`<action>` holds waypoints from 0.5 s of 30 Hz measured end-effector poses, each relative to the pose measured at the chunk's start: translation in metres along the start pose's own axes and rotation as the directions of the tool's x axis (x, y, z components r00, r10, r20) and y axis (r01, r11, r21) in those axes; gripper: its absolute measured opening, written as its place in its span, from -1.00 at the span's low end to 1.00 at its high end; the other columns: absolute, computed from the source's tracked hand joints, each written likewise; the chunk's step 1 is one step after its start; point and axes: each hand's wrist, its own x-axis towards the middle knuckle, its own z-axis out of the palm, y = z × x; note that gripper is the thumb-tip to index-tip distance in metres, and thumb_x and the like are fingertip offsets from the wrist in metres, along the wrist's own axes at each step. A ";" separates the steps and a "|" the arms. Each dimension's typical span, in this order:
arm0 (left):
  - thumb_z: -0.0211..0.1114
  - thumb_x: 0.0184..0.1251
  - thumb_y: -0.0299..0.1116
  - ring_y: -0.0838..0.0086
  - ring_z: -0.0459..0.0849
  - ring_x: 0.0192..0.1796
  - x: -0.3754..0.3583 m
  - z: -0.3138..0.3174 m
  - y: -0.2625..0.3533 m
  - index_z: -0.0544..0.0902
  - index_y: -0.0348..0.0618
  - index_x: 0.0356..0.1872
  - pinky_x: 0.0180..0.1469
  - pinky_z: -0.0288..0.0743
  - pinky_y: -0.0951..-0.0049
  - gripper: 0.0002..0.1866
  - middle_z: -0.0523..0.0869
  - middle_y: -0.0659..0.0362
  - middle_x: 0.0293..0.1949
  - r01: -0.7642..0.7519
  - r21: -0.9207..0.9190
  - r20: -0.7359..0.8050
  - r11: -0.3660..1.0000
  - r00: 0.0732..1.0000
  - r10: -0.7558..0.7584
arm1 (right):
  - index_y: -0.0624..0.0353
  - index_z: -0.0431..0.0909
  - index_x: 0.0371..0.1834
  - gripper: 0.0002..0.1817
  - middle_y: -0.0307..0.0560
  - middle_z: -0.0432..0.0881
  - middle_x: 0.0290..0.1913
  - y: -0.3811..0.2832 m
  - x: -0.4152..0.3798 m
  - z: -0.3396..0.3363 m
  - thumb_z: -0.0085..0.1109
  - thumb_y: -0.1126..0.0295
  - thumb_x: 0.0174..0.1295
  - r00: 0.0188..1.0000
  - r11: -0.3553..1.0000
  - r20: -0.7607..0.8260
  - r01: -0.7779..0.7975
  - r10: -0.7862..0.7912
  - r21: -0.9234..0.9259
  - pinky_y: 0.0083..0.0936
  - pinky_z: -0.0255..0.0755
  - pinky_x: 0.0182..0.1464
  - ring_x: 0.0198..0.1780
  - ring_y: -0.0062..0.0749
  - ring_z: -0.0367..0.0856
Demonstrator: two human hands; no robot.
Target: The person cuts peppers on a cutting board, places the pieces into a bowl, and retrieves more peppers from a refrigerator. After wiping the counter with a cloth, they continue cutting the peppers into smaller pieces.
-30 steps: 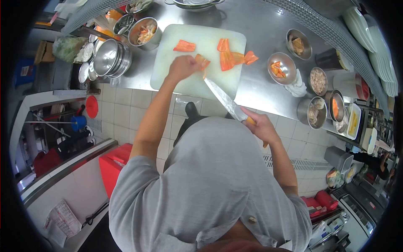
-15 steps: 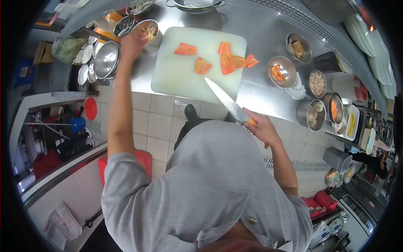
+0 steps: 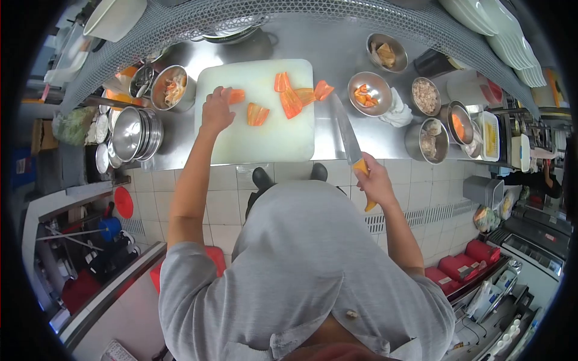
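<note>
My left hand (image 3: 218, 112) is over the left part of the white cutting board (image 3: 253, 144), fingers curled on the left end of a red-orange pepper piece (image 3: 237, 96). Just right of it lies another pepper piece (image 3: 257, 114). Several more overlapping pepper pieces (image 3: 290, 103) lie at the board's upper right, with one end piece (image 3: 323, 90) past its edge. In my right hand (image 3: 374, 179) is a large kitchen knife (image 3: 347, 131), held by its yellow handle. Its blade points away from me, over the metal counter right of the board.
Left of the board stand a metal pot with pepper scraps (image 3: 171, 90) and stacked steel bowls (image 3: 133, 133). To the right are a bowl of pepper pieces (image 3: 369, 95), a white cloth (image 3: 397, 109) and several bowls of food. A mesh-covered shelf edge (image 3: 301, 13) crosses above the counter.
My left hand has come from the metal pot down to the right, onto a pepper piece on the board. The knife has swung upright, off the board to the right. The view has shifted.
</note>
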 end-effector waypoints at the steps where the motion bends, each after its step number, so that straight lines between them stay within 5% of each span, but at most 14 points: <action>1: 0.56 0.18 -0.20 0.13 0.72 0.17 0.006 0.008 0.003 0.55 -0.15 0.35 0.22 0.63 0.11 -0.31 0.70 -0.08 0.15 0.031 0.033 0.062 0.999 0.998 -0.033 | 0.27 0.45 0.45 -0.44 0.00 0.73 -0.33 0.003 0.000 0.000 0.29 0.47 0.38 1.000 1.000 -0.013 -0.002 0.001 -0.003 -0.43 0.61 -0.31 -0.46 -0.38 0.72; 8: 0.45 0.33 0.03 0.13 0.82 0.01 0.031 -0.016 0.042 0.67 -0.17 0.12 0.09 0.68 0.13 -0.47 0.85 0.02 -0.09 0.280 -0.311 0.337 0.908 0.926 -0.170 | 0.28 0.46 0.44 -0.45 -0.02 0.71 -0.34 0.006 0.001 0.006 0.28 0.48 0.38 0.998 0.999 -0.054 -0.014 0.016 0.037 -0.44 0.60 -0.34 -0.48 -0.42 0.70; 11: 0.44 0.35 0.06 0.11 0.85 -0.05 0.044 -0.006 0.052 0.71 -0.18 0.07 0.03 0.70 0.11 -0.48 0.88 0.08 -0.23 0.237 -0.356 0.187 0.904 0.966 -0.179 | 0.22 0.46 0.47 -0.45 -0.12 0.69 -0.24 0.011 -0.002 0.006 0.25 0.47 0.40 0.999 0.996 -0.052 0.020 -0.016 0.082 -0.54 0.58 -0.39 -0.44 -0.54 0.66; 15: 0.43 0.34 0.04 0.13 0.83 0.05 0.079 -0.010 0.094 0.66 -0.16 0.15 0.10 0.68 0.13 -0.45 0.86 0.02 -0.05 0.233 -0.283 0.223 0.930 0.959 -0.173 | 0.24 0.50 0.44 -0.46 -0.10 0.71 -0.24 0.012 -0.005 0.002 0.30 0.47 0.39 0.997 0.993 0.001 0.073 -0.074 0.092 -0.51 0.59 -0.33 -0.42 -0.52 0.66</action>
